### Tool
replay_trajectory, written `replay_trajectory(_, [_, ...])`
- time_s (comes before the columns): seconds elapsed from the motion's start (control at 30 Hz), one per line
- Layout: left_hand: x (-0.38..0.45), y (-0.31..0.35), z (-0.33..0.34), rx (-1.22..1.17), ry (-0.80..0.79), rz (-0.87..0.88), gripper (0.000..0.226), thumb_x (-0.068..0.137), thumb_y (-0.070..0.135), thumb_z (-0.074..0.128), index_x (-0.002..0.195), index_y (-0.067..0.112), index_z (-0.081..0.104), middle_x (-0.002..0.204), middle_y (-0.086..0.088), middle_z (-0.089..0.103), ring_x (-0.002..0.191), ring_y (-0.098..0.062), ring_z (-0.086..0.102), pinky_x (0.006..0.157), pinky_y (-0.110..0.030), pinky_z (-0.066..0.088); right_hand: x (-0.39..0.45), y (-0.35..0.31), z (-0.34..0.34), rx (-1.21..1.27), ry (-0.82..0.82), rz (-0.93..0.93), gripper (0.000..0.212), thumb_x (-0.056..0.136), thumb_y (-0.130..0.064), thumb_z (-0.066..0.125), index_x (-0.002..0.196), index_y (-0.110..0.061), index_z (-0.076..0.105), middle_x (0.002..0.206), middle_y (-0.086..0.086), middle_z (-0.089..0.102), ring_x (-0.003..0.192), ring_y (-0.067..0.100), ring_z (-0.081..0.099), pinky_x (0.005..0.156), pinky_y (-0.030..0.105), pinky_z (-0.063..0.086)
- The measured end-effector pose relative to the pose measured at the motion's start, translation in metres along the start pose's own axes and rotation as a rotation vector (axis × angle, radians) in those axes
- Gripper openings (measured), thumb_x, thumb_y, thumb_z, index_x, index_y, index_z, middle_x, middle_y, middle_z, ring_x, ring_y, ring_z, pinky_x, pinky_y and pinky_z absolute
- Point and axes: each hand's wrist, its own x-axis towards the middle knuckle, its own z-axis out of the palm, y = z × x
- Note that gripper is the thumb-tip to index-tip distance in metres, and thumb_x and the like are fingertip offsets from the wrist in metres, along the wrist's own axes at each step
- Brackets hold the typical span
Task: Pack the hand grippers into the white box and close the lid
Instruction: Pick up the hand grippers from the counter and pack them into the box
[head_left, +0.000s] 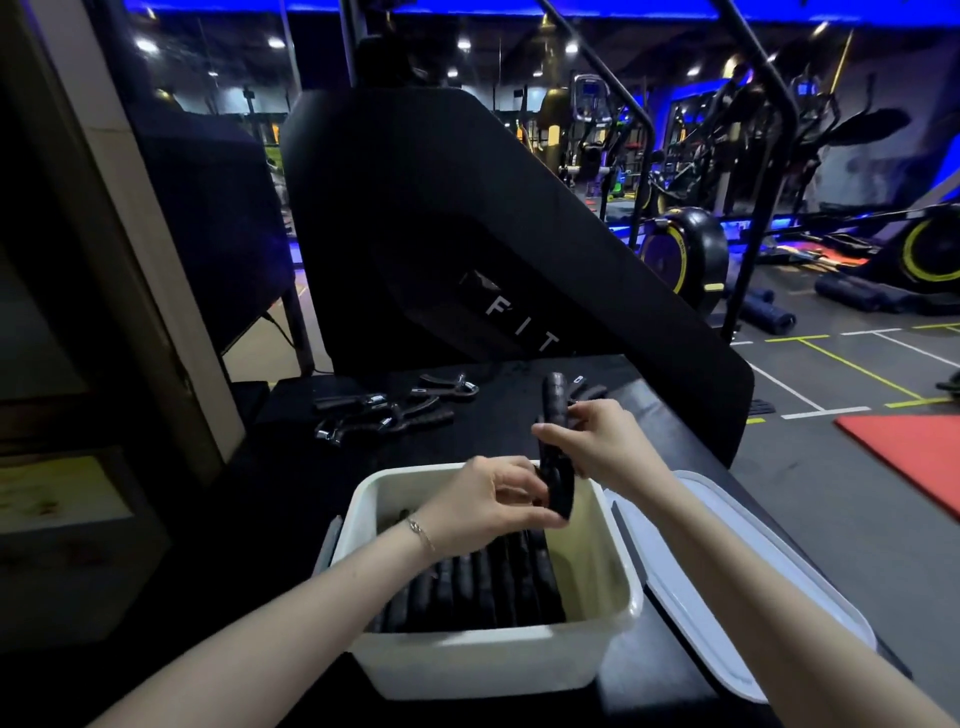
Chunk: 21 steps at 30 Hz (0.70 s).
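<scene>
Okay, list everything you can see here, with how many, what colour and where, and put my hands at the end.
White box: one, white, open, near edge of the black table.
Packed hand grippers: a row, count unclear, black, lying inside the box.
Held hand gripper: one, black, upright over the box's far rim.
Loose hand grippers: several, black with metal springs, far side of the table.
Lid: one, white translucent, flat on the table right of the box.
Exercise machine: one, black, behind the table.
Red mat: one, floor at right.
Left hand: pinches the held gripper's lower end.
Right hand: grips its middle.
</scene>
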Motion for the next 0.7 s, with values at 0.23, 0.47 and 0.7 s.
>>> replay_trajectory(0.23, [-0.002,-0.014,-0.021,0.006,0.004,-0.188,0.009,0.087,0.01,0.064,0.092,0.005,0.07,0.083,-0.002,0.07,0.076,-0.003,0.064,0.07,-0.014,0.049,-0.022,-0.004,0.006,-0.649,-0.102,0.005,0.03,0.087,-0.034,0.054,0.092,-0.005,0.054,0.104,0.017,0.06,0.098,0.036,0.057,0.066,0.03,0.035])
replay_trajectory(0.47, [-0.008,-0.038,-0.012,0.312,-0.123,-0.244,0.009,0.087,0.019,0.063,0.089,0.02,0.071,0.087,0.008,0.071,0.085,-0.004,0.065,0.087,-0.026,0.051,-0.032,-0.01,0.005,-0.744,-0.129,0.009,0.025,0.088,-0.03,0.053,0.095,-0.007,0.051,0.11,0.018,0.058,0.1,0.038,0.056,0.068,0.031,0.037])
replay_trajectory(0.7, [-0.001,-0.047,-0.015,0.503,-0.129,-0.199,0.033,0.085,0.0,0.05,0.106,0.017,0.069,0.109,0.0,0.068,0.103,-0.012,0.06,0.096,-0.023,0.044,-0.037,0.012,0.019,-0.794,-0.302,0.015,0.035,0.087,-0.02,0.051,0.118,-0.007,0.04,0.112,0.016,0.059,0.102,0.036,0.057,0.066,0.03,0.035])
